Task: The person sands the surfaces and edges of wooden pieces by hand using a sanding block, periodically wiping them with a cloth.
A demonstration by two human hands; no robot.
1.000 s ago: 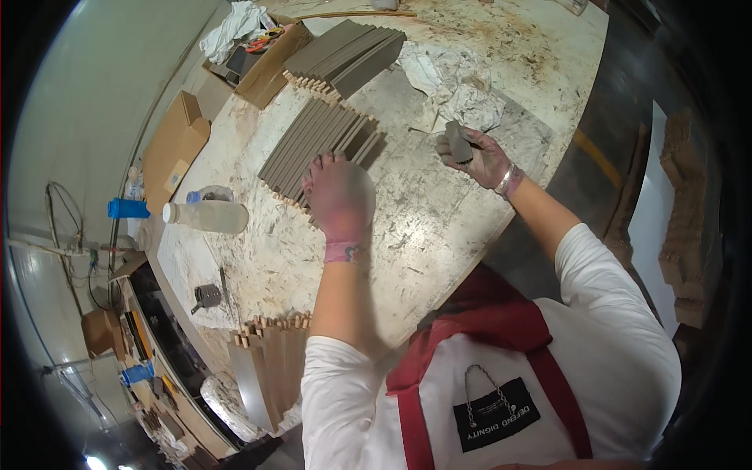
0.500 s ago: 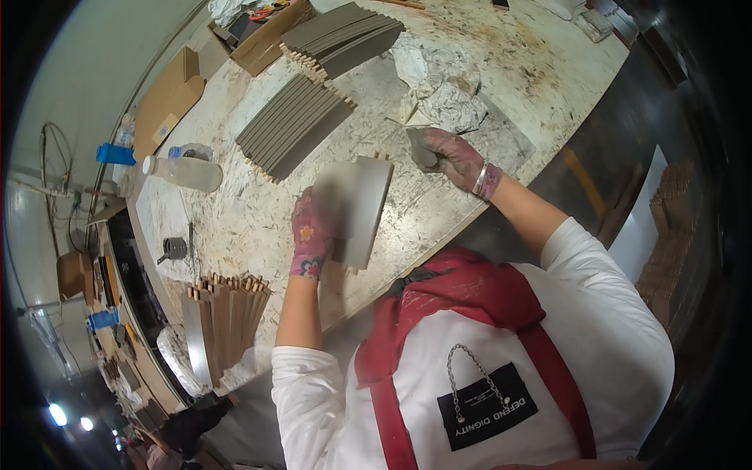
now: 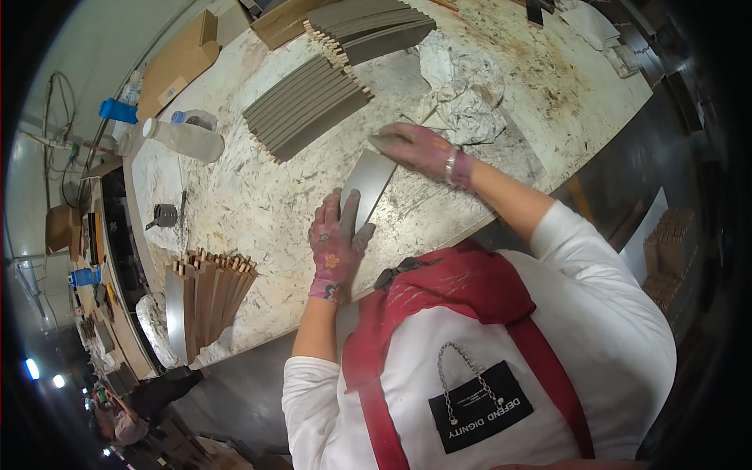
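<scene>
A flat grey panel (image 3: 368, 184) lies at a slant on the worktable, its near end hidden under my left hand (image 3: 337, 249). That hand wears a pink flowered glove with grey fingertips; its fingers are stretched apart, resting on the panel. At the panel's far end is my right hand (image 3: 423, 150), gloved in pink, its fingers bent down together over the edge. Something grey seems to be under those fingers, but its kind is hidden. Just beyond the panel, similar grey panels with wooden dowels stand in a stack (image 3: 305, 106).
A second panel stack (image 3: 376, 30) is farther back, beside crumpled white sheeting (image 3: 466, 90). To the left are a translucent bottle (image 3: 188, 141), a dark cylindrical tool (image 3: 164, 215) and a fanned panel group (image 3: 207, 301). A flattened cardboard box (image 3: 180, 63) sits at the back left.
My right hand has moved left and onto the far end of the panel. My left hand has slid nearer to me, its fingers now spread. The whole view has shifted slightly.
</scene>
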